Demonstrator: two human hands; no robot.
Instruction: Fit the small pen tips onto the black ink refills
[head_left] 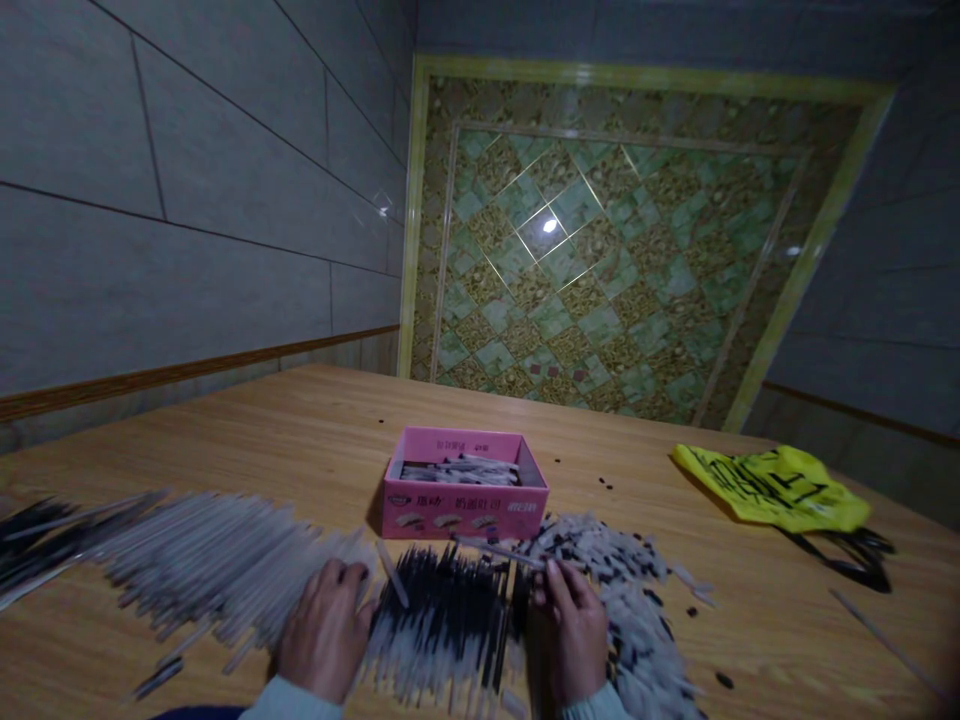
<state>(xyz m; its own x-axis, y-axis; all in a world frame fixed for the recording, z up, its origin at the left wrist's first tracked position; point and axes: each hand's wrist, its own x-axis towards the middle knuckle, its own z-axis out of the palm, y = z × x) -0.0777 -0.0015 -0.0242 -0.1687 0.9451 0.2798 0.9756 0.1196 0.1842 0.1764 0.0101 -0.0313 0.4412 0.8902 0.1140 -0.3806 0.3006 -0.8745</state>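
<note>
My right hand (pixel 571 628) pinches a thin pen-like stick (pixel 499 551) between thumb and fingers; the stick points left across the front of the pink box. My left hand (pixel 324 628) rests at the right end of a wide spread of clear thin tubes (pixel 217 560). Its fingers curl downward, and whatever is under them is hidden. Between both hands lies a dense row of thin rods with black upper ends (pixel 442 610) and pale lower ends. A single pale tube (pixel 393 573) lies slanted at that row's upper left.
The pink open box (pixel 465 510) holds several similar sticks. Small white and black pieces (pixel 637 610) are heaped beside my right hand. Black rods (pixel 37 540) lie far left. A yellow bag (pixel 780 488) and a loose stick (pixel 885 640) are at right on the wooden table (pixel 300 430).
</note>
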